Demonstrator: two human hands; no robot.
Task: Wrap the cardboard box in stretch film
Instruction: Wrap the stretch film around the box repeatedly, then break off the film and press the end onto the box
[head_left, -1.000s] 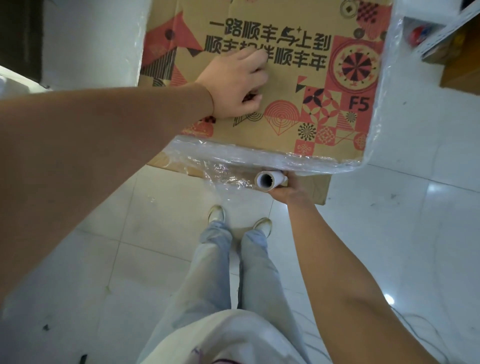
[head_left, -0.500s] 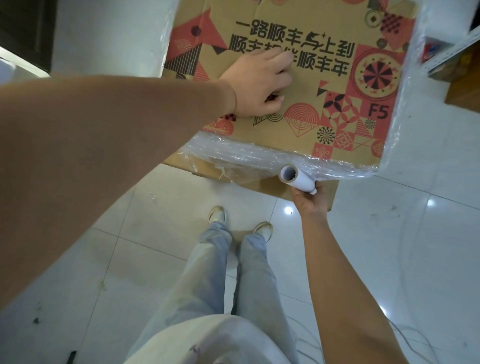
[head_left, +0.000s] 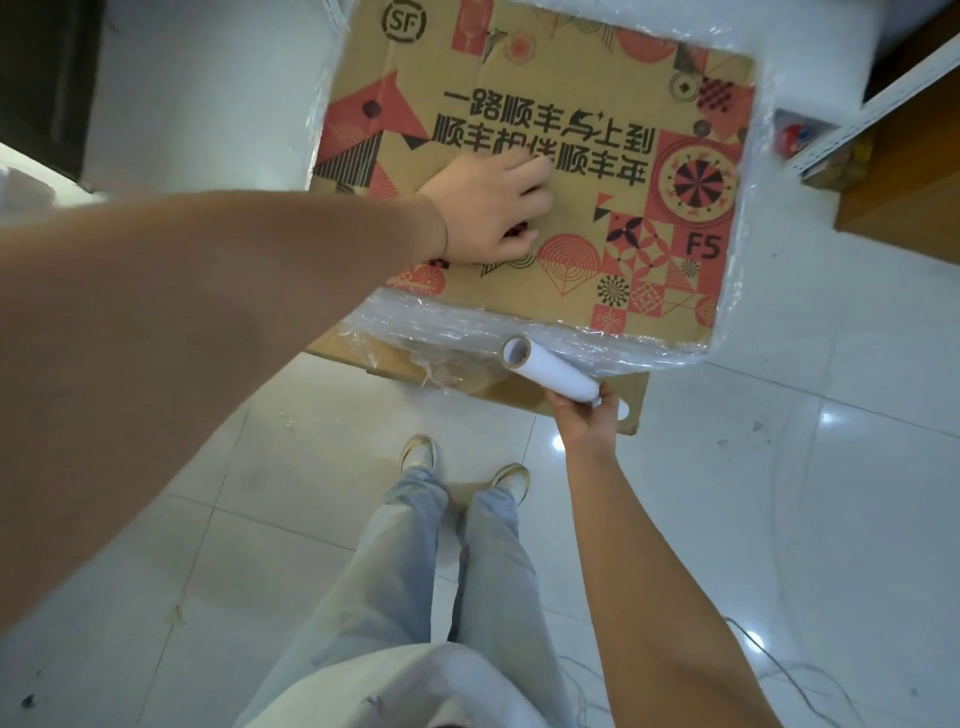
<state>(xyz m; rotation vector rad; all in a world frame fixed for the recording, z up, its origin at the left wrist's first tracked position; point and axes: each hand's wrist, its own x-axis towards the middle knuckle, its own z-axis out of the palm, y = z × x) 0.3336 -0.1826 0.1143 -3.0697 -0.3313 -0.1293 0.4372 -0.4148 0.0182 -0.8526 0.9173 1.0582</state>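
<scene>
The left hand lies palm down on the printed top of the box, fingers loosely curled, grasping nothing. Around that hand the box top is bare cardboard; clear film hugs the box's sides and bunches along the edge nearest the person. Just below that edge the right hand is clenched around one end of the roll, whose open core end points up and away from the hand, touching the filmed edge. Under this hand a flat cardboard sheet juts from beneath the box, over the tiled floor.
</scene>
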